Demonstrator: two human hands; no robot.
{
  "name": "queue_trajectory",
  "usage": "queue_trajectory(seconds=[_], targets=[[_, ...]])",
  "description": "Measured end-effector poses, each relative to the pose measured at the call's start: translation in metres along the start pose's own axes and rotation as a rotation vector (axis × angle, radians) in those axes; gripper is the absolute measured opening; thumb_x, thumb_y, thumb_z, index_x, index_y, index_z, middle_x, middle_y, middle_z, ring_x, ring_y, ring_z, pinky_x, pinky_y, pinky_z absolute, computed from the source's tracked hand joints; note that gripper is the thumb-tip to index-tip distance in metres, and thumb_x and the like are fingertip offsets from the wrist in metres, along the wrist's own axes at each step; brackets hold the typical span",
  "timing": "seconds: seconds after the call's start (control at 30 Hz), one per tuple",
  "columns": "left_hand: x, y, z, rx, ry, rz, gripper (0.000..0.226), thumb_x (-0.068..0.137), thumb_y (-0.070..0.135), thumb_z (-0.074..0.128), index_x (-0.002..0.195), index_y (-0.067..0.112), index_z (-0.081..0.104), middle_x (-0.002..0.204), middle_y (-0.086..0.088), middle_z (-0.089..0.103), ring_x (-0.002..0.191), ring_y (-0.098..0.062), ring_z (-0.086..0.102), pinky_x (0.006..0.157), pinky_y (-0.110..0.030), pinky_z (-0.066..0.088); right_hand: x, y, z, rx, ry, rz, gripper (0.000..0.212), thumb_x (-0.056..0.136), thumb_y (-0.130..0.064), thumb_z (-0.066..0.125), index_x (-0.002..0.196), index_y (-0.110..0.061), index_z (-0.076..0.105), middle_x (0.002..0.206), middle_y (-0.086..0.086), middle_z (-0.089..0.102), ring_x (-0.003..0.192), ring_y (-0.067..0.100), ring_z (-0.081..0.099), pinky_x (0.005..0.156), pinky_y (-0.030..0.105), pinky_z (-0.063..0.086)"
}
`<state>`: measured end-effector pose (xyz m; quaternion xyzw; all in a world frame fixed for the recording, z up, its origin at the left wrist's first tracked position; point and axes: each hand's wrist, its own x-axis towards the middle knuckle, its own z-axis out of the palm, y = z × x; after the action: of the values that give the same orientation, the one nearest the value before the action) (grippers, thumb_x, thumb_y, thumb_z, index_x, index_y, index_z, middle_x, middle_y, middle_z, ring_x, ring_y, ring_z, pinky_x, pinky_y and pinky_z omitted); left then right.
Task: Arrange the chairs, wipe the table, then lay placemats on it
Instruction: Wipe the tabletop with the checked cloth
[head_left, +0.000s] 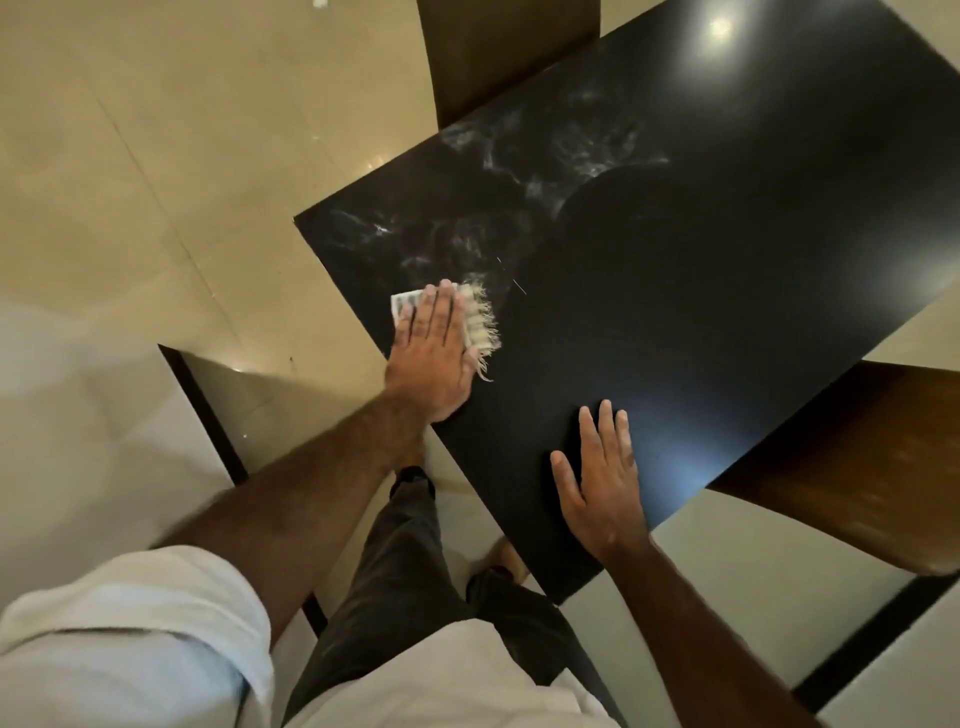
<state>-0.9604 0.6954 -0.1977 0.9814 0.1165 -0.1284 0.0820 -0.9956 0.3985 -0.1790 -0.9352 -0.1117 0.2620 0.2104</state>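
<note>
A black square table (727, 249) fills the upper right of the head view. White smears cover its near-left part, and a darker streak-free patch lies beside them. My left hand (431, 353) presses flat on a pale fringed cloth (480, 322) near the table's left edge, fingers straight. My right hand (602, 478) rests flat on the tabletop close to the near corner, holding nothing. One brown wooden chair (498, 57) stands tucked at the far-left side. A second brown chair (857, 467) sits at the right side.
Beige tiled floor (182, 156) lies to the left of the table. A pale surface with a dark edge (104, 415) stands at my left. My dark trousers and feet are by the table's near corner.
</note>
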Motion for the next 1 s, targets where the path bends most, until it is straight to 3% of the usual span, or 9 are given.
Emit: queue_trajectory(seconds=[0.13, 0.27, 0.47, 0.63, 0.83, 1.0], targets=[[-0.007, 0.022, -0.001, 0.013, -0.066, 0.263, 0.083, 0.112, 0.051, 0.022, 0.173, 0.006, -0.013, 0.181, -0.017, -0.020, 0.169, -0.035, -0.016, 0.136, -0.058, 0.005, 0.029, -0.032, 0.005, 0.013, 0.053, 0.077, 0.076, 0.115, -0.055, 0.041, 0.177, -0.028, 0.008, 0.184, -0.009, -0.015, 0.168, 0.015, -0.024, 0.135, 0.054, 0.005], [-0.040, -0.012, -0.001, 0.045, -0.114, 0.490, 0.083, 0.114, 0.050, 0.028, 0.173, 0.008, -0.014, 0.182, -0.015, -0.022, 0.170, -0.033, -0.015, 0.137, -0.057, 0.003, 0.065, -0.070, 0.011, -0.039, 0.102, 0.113, 0.076, 0.113, -0.054, 0.041, 0.177, -0.024, 0.012, 0.185, -0.005, -0.012, 0.169, 0.020, -0.022, 0.134, 0.060, 0.010], [0.013, -0.122, -0.025, 0.073, -0.081, 0.296, 0.081, 0.115, 0.051, 0.026, 0.174, 0.009, -0.010, 0.182, -0.015, -0.018, 0.170, -0.034, -0.012, 0.137, -0.056, 0.008, 0.109, -0.117, 0.023, -0.251, 0.158, 0.072, 0.080, 0.112, -0.059, 0.038, 0.177, -0.024, 0.010, 0.185, 0.005, -0.011, 0.171, 0.033, -0.013, 0.134, 0.058, 0.017], [0.088, -0.114, -0.042, 0.073, -0.033, 0.236, 0.081, 0.111, 0.051, 0.019, 0.174, 0.008, -0.007, 0.183, -0.015, -0.014, 0.170, -0.034, -0.010, 0.137, -0.057, 0.007, 0.141, -0.135, 0.027, -0.325, 0.240, 0.069, 0.078, 0.113, -0.059, 0.034, 0.177, -0.020, 0.011, 0.186, 0.008, -0.004, 0.172, 0.034, -0.005, 0.133, 0.057, 0.022], [0.082, -0.024, -0.030, 0.062, -0.090, 0.575, 0.081, 0.113, 0.051, 0.024, 0.174, 0.009, -0.007, 0.182, -0.016, -0.018, 0.170, -0.034, -0.015, 0.136, -0.058, 0.003, 0.140, -0.114, 0.016, -0.185, 0.375, 0.204, 0.077, 0.113, -0.058, 0.021, 0.177, -0.016, 0.012, 0.186, 0.005, 0.003, 0.172, 0.026, -0.003, 0.134, 0.058, 0.024], [0.035, -0.047, -0.025, 0.097, -0.165, 0.656, 0.081, 0.114, 0.051, 0.024, 0.174, 0.009, -0.011, 0.181, -0.014, -0.023, 0.169, -0.031, -0.018, 0.137, -0.056, 0.002, 0.122, -0.090, 0.010, -0.273, 0.340, 0.214, 0.081, 0.112, -0.063, 0.024, 0.178, -0.018, 0.009, 0.186, 0.002, -0.001, 0.172, 0.026, -0.005, 0.133, 0.057, 0.026]])
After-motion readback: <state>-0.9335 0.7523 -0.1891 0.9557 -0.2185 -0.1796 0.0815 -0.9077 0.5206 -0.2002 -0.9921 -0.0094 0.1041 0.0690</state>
